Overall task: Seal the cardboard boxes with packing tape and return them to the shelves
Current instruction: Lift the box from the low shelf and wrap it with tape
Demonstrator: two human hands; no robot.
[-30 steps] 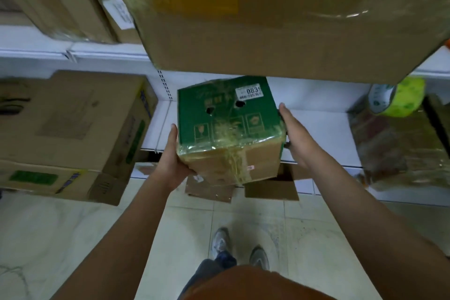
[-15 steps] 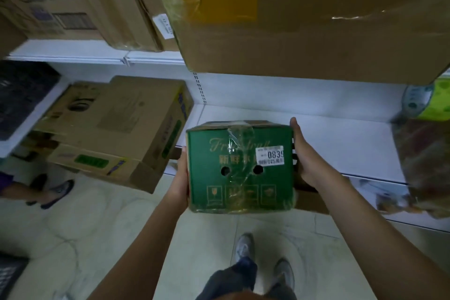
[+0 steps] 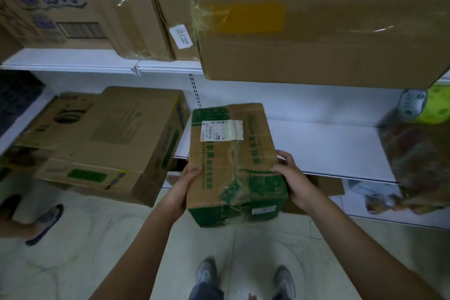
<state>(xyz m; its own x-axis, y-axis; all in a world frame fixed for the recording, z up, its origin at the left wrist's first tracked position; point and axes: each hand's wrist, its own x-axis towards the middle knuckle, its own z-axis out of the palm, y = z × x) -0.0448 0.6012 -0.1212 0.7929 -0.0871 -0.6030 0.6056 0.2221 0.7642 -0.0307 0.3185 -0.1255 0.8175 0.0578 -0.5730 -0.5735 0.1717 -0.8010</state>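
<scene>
Change: since 0.5 s ago the green-and-brown taped cardboard box [image 3: 235,163] has tipped, brown top now up.
Shelf: white metal shelf [image 3: 323,151] beyond the fingertips; slide box in level.
Hands: 2; left hand [image 3: 186,184] and right hand [image 3: 292,178] grip opposite sides, fingers curled over edges.

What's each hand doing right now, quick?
Left hand: grips the left side of the green-and-brown taped cardboard box.
Right hand: grips the box's right side, fingers curled over its top edge.
</scene>
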